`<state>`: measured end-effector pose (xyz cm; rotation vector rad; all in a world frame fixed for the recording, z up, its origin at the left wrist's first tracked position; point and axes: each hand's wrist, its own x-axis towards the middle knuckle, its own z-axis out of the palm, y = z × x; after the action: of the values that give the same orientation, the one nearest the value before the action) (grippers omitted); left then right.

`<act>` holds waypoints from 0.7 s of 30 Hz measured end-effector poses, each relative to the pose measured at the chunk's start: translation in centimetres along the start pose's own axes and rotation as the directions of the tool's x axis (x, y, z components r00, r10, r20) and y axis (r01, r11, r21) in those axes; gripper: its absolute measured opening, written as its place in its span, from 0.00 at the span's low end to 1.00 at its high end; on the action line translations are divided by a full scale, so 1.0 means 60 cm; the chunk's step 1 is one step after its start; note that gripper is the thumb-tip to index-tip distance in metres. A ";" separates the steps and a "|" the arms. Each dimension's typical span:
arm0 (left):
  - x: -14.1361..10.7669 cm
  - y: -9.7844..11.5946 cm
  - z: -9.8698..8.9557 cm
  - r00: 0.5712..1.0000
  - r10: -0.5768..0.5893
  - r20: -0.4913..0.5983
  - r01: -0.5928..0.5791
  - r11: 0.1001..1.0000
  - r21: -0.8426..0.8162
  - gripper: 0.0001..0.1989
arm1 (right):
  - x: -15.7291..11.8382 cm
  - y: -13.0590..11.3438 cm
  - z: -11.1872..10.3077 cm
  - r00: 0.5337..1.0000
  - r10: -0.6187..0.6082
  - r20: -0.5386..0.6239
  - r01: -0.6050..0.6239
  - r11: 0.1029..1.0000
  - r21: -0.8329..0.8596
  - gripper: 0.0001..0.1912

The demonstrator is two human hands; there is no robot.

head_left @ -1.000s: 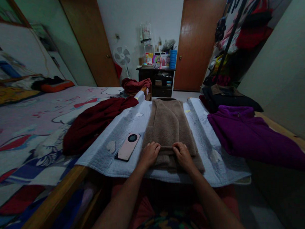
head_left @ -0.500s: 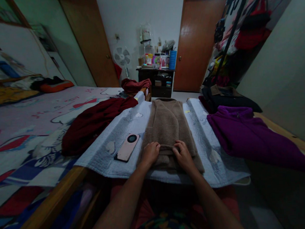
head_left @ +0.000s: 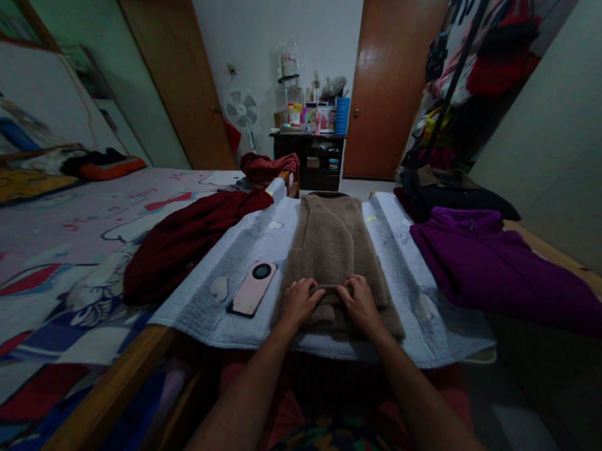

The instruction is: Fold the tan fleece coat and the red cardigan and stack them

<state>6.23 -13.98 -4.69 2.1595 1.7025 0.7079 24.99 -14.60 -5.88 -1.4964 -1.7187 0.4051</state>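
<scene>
**Two-Handed Pinch on a Folded Brown Garment**

Nearest me, my left hand (head_left: 298, 303) and right hand (head_left: 359, 302) each pinch the near folded edge of the brown garment (head_left: 327, 241) between thumb and fingers. Gripping either side of the middle seems to hold that fold level. The garment lies lengthwise in front of me on the pale blue cloth (head_left: 198, 311), which I take as padding and a clean surface. The phone (head_left: 252, 290) sits to its left, near enough to reach yet off the fabric. The dark red garment (head_left: 183, 256) lies further left and the purple garment (head_left: 470, 259) to the right, both leaving the middle to the brown one. Beyond the purple one rests the dark clothing (head_left: 450, 192); across the room stand the fan (head_left: 241, 109) and the black cabinet (head_left: 306, 163).

My count: two hands, one brown garment, one phone, one dark red garment, one purple garment, one fan, one cabinet. I cannot tell how many pieces the dark clothing holds.
</scene>
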 end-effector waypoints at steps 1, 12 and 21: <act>-0.001 -0.001 -0.001 1.000 0.014 0.004 -0.014 1.000 -0.004 0.10 | 0.001 -0.002 -0.002 1.000 -0.003 0.005 0.003 1.000 -0.013 0.09; 0.012 -0.006 0.007 0.996 -0.028 0.080 0.018 0.993 0.120 0.15 | 0.020 -0.052 0.002 0.955 -0.171 0.243 0.236 0.933 -0.272 0.13; 0.008 0.004 -0.001 0.994 -0.060 0.091 0.045 0.987 0.157 0.18 | 0.032 -0.039 0.020 0.981 -0.065 0.181 0.116 0.951 -0.288 0.06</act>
<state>6.48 -13.55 -4.41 2.2017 1.8111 0.4638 22.57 -13.08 -4.35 -1.6231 -2.0473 0.2371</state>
